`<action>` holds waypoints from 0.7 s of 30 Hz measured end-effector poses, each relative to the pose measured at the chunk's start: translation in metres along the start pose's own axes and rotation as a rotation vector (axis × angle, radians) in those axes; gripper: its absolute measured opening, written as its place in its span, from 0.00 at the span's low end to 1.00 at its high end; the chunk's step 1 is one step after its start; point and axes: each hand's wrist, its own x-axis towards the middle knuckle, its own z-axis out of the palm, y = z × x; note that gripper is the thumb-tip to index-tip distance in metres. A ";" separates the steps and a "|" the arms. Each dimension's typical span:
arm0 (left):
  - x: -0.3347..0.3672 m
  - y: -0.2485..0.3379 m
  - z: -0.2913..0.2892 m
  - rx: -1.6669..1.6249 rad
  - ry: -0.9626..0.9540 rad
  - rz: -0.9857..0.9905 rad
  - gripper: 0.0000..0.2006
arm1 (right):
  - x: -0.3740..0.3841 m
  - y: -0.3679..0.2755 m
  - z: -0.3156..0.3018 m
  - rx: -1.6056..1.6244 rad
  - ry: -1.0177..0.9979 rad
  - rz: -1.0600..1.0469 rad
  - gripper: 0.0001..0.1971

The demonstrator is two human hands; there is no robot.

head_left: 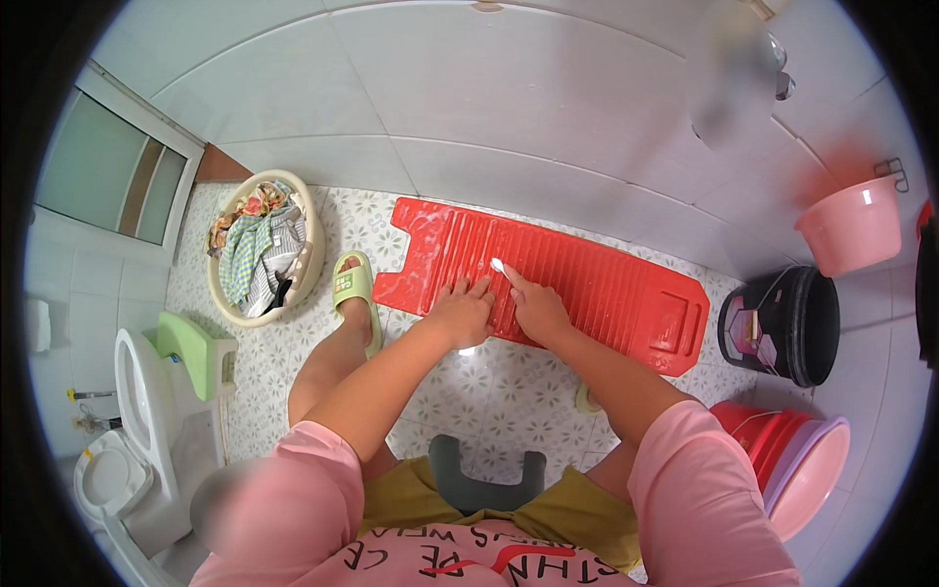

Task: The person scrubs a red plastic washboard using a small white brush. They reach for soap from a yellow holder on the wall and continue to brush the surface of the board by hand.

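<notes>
A long red washboard (587, 269) with raised ridges lies on the floor in front of me, wet and shiny in places. Flat on its near left part rests my left hand (464, 311), fingers a little spread and holding nothing. Just to the right, my right hand (538, 305) is over the ridges, curled with its index finger stretched forward. At that fingertip shows a small white object (498, 265), which the hand seems to pinch. Its kind is too small to make out, and the thumb is mostly hidden.
Left of the board stands a cream basin (315, 256) of clothes. A green stool (196, 354) and a toilet (132, 377) are further left. On the right are a black bucket (817, 328), stacked red and pink basins (807, 479) and a hanging pink bucket (853, 230). Tiled wall (509, 117) runs behind.
</notes>
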 end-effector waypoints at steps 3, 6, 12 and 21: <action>-0.003 0.000 0.003 0.009 0.002 -0.001 0.32 | 0.002 -0.004 -0.004 -0.009 -0.006 0.012 0.24; -0.003 0.004 0.001 0.013 0.004 0.010 0.32 | 0.017 0.010 -0.003 -0.045 0.177 -0.095 0.25; -0.003 0.001 0.001 -0.010 -0.008 0.014 0.32 | 0.007 0.009 0.008 -0.042 0.142 -0.104 0.25; 0.002 0.005 0.000 0.032 0.008 0.023 0.32 | 0.014 0.001 -0.011 0.045 0.212 -0.080 0.25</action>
